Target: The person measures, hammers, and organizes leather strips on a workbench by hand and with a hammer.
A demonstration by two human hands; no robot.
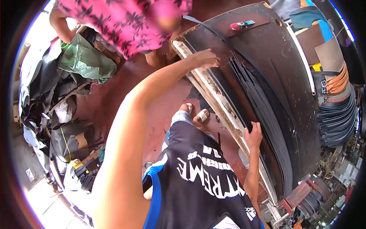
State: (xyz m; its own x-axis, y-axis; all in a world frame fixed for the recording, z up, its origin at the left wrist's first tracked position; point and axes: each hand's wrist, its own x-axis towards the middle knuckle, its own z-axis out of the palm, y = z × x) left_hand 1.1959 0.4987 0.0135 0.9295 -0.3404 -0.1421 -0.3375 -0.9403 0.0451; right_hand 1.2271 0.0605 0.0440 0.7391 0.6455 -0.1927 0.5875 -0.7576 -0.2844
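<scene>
My left hand reaches over the dark tabletop near its upper left corner, fingers curled at a long black strip. That strip lies along the table's near edge and passes toward my right hand. At the same edge, lower down, the right hand has its thumb and forefinger apart; the strip runs close by its fingertips. Whether the right hand touches it is hard to see. Beside both hands, a bundle of thin dark strips stretches lengthwise over the tabletop.
The dark table has a worn pale edge. A red and teal item lies at its far end. A person in a pink patterned garment is nearby, beside a green plastic bag. Stacked sheets stand right; dark scraps pile left.
</scene>
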